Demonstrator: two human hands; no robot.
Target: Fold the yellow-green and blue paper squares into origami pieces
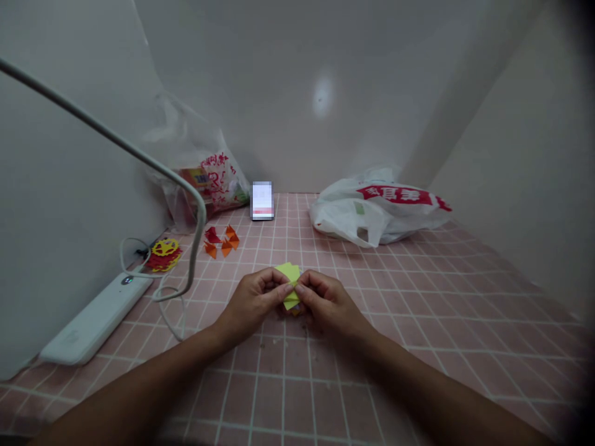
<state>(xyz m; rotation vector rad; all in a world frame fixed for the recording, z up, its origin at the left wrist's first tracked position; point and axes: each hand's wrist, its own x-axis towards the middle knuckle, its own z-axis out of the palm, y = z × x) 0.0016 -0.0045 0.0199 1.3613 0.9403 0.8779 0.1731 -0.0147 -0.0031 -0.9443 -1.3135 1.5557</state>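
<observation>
Meeting mid-bench over the pink tiled bench [418, 347], left hand [253, 301] and right hand [328, 301] both pinching the folded yellow-green paper piece [290, 275], grips pressed together.

The yellow paper [290, 282] between the left hand [255, 302] and right hand [328, 302] is thin and matt; the white bag [376, 210] is soft, crinkly plastic; the pink table cover [418, 310] looks smooth with white grid lines; the power strip [93, 319] is smooth white plastic.
</observation>
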